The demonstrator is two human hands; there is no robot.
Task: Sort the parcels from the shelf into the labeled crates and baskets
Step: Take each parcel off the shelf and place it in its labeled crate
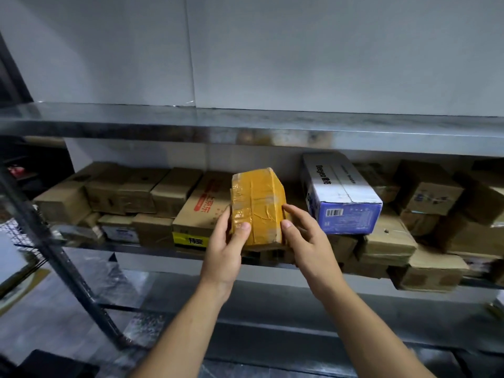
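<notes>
The parcel (pixel 256 205) sits between left hand (pixel 226 252) and right hand (pixel 308 241), before boxes (pixel 163 192) on shelf (pixel 131 250).

Both arms were bare. The left hand (pixel 222 259) and the right hand (pixel 309 245) ran back through uncovered wrists (pixel 215 285) into slim, unclothed forearms (pixel 191 323) as far as the bottom edge of the view. The fingers (pixel 296 214) were slender, and the thumbnails (pixel 287 224) looked short and plain.

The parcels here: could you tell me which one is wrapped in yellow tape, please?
The yellow-taped parcel held between left hand and right hand; the others are brown cartons, plus one white-and-blue box, lying on the shelf.
</notes>
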